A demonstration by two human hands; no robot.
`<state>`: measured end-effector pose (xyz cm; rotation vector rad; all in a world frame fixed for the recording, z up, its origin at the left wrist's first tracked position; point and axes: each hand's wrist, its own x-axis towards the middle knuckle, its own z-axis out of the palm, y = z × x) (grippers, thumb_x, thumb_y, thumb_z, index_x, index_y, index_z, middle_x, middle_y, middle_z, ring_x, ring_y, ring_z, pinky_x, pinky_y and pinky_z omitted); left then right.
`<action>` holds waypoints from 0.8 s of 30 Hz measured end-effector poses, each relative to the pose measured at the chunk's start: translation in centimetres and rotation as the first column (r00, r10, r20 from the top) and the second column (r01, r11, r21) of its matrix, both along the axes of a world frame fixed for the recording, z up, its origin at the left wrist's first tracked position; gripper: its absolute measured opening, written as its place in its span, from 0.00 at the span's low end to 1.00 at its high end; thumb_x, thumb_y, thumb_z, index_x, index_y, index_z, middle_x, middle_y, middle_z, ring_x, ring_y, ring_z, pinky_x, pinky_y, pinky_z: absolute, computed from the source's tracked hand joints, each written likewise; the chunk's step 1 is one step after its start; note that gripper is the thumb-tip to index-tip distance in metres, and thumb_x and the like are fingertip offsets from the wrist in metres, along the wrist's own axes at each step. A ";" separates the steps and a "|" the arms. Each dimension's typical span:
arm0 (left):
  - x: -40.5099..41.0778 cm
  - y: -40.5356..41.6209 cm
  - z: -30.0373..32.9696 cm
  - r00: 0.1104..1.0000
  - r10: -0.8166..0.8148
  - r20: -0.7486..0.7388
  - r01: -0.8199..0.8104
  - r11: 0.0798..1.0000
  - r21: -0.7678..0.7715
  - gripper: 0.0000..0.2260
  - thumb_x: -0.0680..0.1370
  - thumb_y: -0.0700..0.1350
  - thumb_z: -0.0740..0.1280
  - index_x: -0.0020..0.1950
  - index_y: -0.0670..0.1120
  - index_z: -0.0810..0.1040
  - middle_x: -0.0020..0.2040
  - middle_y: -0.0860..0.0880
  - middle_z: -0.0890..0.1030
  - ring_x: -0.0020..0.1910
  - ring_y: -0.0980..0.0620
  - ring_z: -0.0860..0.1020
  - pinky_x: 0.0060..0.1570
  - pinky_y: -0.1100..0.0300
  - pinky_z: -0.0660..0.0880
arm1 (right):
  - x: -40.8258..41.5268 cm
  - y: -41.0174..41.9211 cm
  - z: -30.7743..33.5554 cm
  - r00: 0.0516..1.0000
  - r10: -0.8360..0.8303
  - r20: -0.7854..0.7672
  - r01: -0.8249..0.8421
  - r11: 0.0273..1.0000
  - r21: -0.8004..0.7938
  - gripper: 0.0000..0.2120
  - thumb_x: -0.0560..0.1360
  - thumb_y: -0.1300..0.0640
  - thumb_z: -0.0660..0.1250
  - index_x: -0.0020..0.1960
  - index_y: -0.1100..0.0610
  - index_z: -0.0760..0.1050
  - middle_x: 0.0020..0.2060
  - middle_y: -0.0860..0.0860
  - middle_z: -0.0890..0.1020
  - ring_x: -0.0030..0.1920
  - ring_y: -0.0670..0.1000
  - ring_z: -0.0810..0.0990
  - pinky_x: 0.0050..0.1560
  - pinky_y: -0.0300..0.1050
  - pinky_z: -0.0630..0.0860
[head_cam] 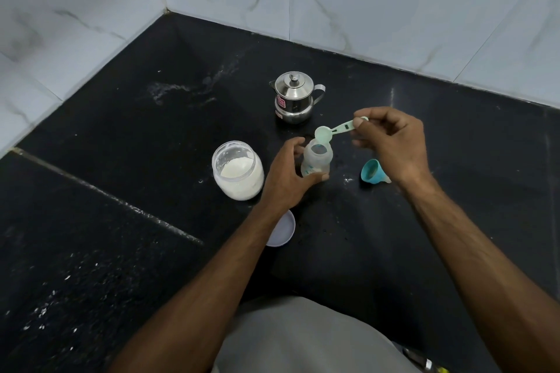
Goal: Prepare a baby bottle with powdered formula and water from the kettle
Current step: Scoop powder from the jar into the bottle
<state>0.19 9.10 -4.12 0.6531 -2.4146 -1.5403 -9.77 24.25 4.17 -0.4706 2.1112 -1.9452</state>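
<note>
Powder could miss the narrow baby bottle [316, 162] mouth if the scoop [323, 136], pinched in the right hand [391, 145] grip, tips off-centre; left hand [288, 174] grip clasps the bottle.

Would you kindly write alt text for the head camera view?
A right hand tips a pale green scoop over an open baby bottle steadied by the left hand. On the black counter stand an open jar of white powder and a steel kettle.
</note>
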 end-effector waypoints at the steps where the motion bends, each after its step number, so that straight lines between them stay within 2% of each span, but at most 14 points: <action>1: 0.3 0.0 -0.2 1.000 0.014 0.004 -0.014 1.000 -0.008 0.37 0.68 0.48 0.79 0.72 0.48 0.65 0.67 0.50 0.74 0.65 0.53 0.73 0.66 0.53 0.72 | 0.0 -0.1 0.0 1.000 -0.008 0.026 0.009 1.000 -0.023 0.06 0.75 0.63 0.71 0.51 0.60 0.82 0.42 0.56 0.85 0.41 0.51 0.85 0.42 0.41 0.82; 8: 3.2 0.1 -1.2 0.997 0.076 0.008 -0.076 0.997 -0.021 0.33 0.70 0.49 0.78 0.71 0.49 0.68 0.66 0.49 0.75 0.63 0.56 0.73 0.61 0.61 0.71 | 0.9 -2.7 -0.2 0.986 0.110 0.126 -0.091 0.985 -0.146 0.05 0.76 0.65 0.70 0.51 0.60 0.81 0.41 0.56 0.85 0.41 0.52 0.85 0.42 0.40 0.80; 12: 4.2 0.3 -1.3 0.995 0.097 0.011 -0.097 0.995 -0.017 0.31 0.71 0.48 0.77 0.70 0.48 0.69 0.65 0.50 0.75 0.62 0.57 0.73 0.59 0.65 0.70 | 1.9 -5.1 -0.1 0.963 0.221 0.154 -0.201 0.970 -0.140 0.05 0.76 0.65 0.69 0.50 0.58 0.81 0.41 0.55 0.85 0.41 0.52 0.85 0.42 0.41 0.81; 15: 4.6 0.4 -1.4 0.994 0.105 0.010 -0.105 0.994 -0.003 0.30 0.71 0.47 0.77 0.70 0.47 0.70 0.65 0.49 0.75 0.62 0.57 0.73 0.58 0.68 0.68 | 2.8 -7.2 -0.1 0.941 0.307 0.140 -0.297 0.951 -0.089 0.06 0.76 0.65 0.69 0.53 0.61 0.79 0.42 0.56 0.85 0.41 0.51 0.85 0.43 0.42 0.82; 18: 4.9 0.6 -1.3 0.994 0.110 0.008 -0.111 0.994 0.001 0.29 0.72 0.46 0.77 0.70 0.46 0.70 0.65 0.49 0.75 0.63 0.55 0.73 0.60 0.64 0.70 | 4.1 -9.3 -0.2 0.933 0.342 0.110 -0.342 0.939 -0.019 0.06 0.76 0.65 0.69 0.52 0.62 0.79 0.39 0.55 0.84 0.39 0.49 0.84 0.39 0.40 0.81; 21: 5.0 0.7 -1.1 0.994 0.109 0.006 -0.108 0.994 -0.019 0.27 0.72 0.46 0.76 0.67 0.44 0.71 0.63 0.47 0.76 0.62 0.54 0.74 0.62 0.60 0.71 | 5.1 -11.2 -0.5 0.933 0.359 0.035 -0.361 0.925 0.118 0.04 0.75 0.63 0.70 0.50 0.60 0.79 0.37 0.51 0.84 0.37 0.48 0.84 0.33 0.36 0.78; 24: 5.1 0.6 -1.2 0.994 0.114 0.004 -0.113 0.993 -0.036 0.23 0.72 0.46 0.76 0.64 0.44 0.72 0.60 0.47 0.78 0.59 0.53 0.75 0.60 0.58 0.72 | 5.6 -12.7 -0.9 0.919 0.390 -0.062 -0.363 0.896 0.256 0.03 0.73 0.62 0.71 0.46 0.55 0.80 0.35 0.47 0.83 0.35 0.42 0.82 0.38 0.35 0.77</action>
